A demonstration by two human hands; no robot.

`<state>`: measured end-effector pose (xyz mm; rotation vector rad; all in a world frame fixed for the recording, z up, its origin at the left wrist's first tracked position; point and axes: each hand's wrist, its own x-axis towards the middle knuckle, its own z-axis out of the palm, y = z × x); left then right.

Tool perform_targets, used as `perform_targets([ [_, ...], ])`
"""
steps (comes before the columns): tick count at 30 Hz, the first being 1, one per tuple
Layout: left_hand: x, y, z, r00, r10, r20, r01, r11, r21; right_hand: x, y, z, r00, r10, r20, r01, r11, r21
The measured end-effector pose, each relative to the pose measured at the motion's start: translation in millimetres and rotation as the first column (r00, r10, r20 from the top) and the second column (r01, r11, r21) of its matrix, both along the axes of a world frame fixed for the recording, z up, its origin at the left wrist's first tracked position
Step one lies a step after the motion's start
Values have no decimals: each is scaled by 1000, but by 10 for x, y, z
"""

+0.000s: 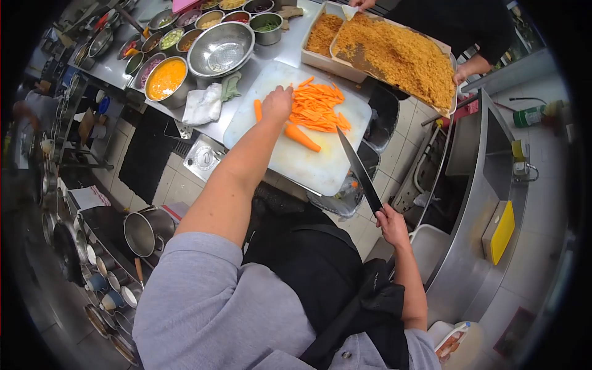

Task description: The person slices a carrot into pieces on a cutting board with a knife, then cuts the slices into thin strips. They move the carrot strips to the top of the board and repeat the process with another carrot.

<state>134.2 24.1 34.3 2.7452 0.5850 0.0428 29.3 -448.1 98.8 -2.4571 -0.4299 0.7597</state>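
Observation:
My left hand (279, 103) is over the white cutting board (246, 132), its fingers curled down at the left side of a heap of carrot strips (317, 108). What its fingertips grip, if anything, is hidden. A peeled carrot piece (302, 137) lies just below the heap, and another carrot stick (258, 110) sits to the left of the hand. Off the board's right side, my right hand (392, 226) is closed around the handle of a large kitchen knife (361, 169). The blade points up and left, its tip near the strips.
A metal bowl (221, 50), a pot of orange liquid (166, 79) and folded cloths (202, 103) stand left of the board. Another person's hands (470, 68) hold a tray of orange crumbly food (394, 55) over a bin (333, 68). A steel counter (478, 246) stands at right.

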Motion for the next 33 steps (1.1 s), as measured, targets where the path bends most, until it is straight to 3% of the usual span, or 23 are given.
perform_targets([
  [4,50,27,-104,1000,4,24,-5,999,38,-262,-296,-85,990,-120,-70,123,991,45],
  [6,66,20,-94,996,-81,-21,83,989,120,-329,-417,-175,987,-140,-76,144,988,52],
  [8,58,-43,-39,998,-51,-34,54,994,100,-375,-471,-236,969,-155,-194,161,987,16],
  [10,30,-33,-8,999,-9,-52,14,996,93,-382,-431,-233,961,-141,-238,154,987,37],
  [13,-56,38,47,993,-65,-94,73,994,85,-324,-312,-233,985,-22,-171,24,1000,10],
  [16,-188,-159,198,1000,-9,22,10,999,-47,-214,-241,-171,969,-1,-246,-3,1000,-15],
  [18,-382,-484,371,994,85,64,-58,937,-345,-175,-209,-69,887,-25,-461,70,994,80],
  [20,-601,-953,193,981,5,194,62,940,-337,-154,-238,-115,875,-31,-483,99,988,117],
  [22,-799,-1461,120,994,-34,100,81,853,-515,-108,-248,-159,864,-25,-503,118,981,155],
  [24,-945,-1777,42,983,-9,184,111,827,-552,-62,-266,-186,850,-96,-518,223,956,190],
  [28,-1052,-1782,-90,977,11,214,83,901,-425,7,-343,-379,870,-133,-475,276,929,246],
  [30,-1053,-1544,-156,996,-37,80,61,945,-322,24,-361,-392,878,-157,-453,289,927,238],
  [33,-1156,-1315,-176,999,5,48,9,955,-295,-13,-356,-398,879,-126,-459,258,937,237],
])
